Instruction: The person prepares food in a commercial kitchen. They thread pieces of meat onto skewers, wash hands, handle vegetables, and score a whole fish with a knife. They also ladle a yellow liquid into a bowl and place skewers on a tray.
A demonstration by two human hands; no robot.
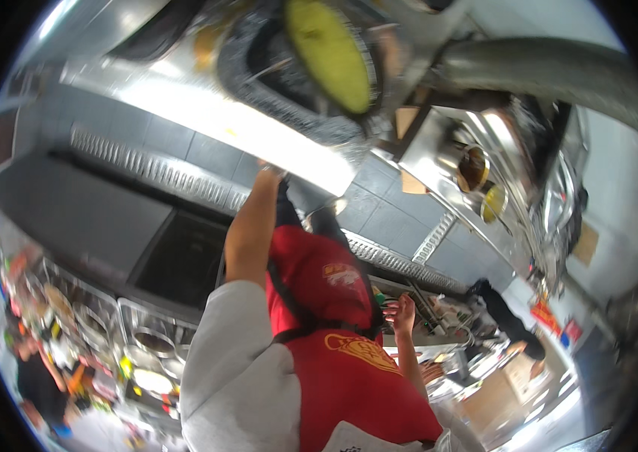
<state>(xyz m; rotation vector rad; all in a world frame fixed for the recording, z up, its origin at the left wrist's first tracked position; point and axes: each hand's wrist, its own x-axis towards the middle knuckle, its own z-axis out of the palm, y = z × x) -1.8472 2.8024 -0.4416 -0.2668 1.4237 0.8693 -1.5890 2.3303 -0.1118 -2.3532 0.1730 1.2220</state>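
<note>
My left hand [269,168] is low by the front edge of a shiny steel counter [206,121]; its fingers are blurred and partly hidden, so its grip cannot be told. At the right side of my red apron [319,282], my right hand [402,314] is raised with fingers apart and nothing visible in it. Beyond the counter edge, a round vessel with yellow-green contents [330,53] sits at a dark, wet-looking recess [290,107]. A thin stick-like item [269,69] lies across the recess.
A steel side counter at right bears a pot with brown contents [472,168] and a bowl with yellow contents [494,203]. Floor drain grates [149,169] run across grey tiles. Behind me are a dark-topped counter [81,209], steel containers [152,339] and a person in black [42,373]; another dark-sleeved person [508,319] is at right.
</note>
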